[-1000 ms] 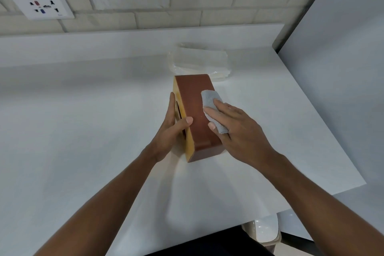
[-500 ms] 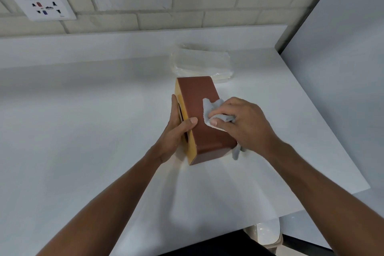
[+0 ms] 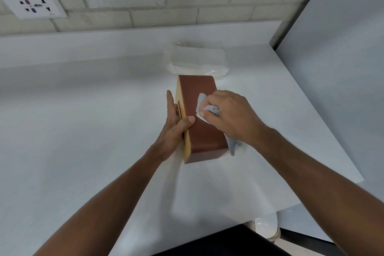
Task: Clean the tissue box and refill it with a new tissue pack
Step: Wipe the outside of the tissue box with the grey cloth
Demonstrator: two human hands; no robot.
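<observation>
Noted tissue box on edge on the table, long axis running away from the body toward the wrapped tissue pack just behind it. Steadied by left hand: fingers straight along the yellow slotted face, thumb hooked over the brown top. Right hand nearer the wiping face, fingers curled, pinching a bunched grey cloth against that top, tail hanging off the right side. Against a second ago: fingers then flat on the cloth, now bunched; box barely shifted.

Right hand — cloth on tissue box
</observation>
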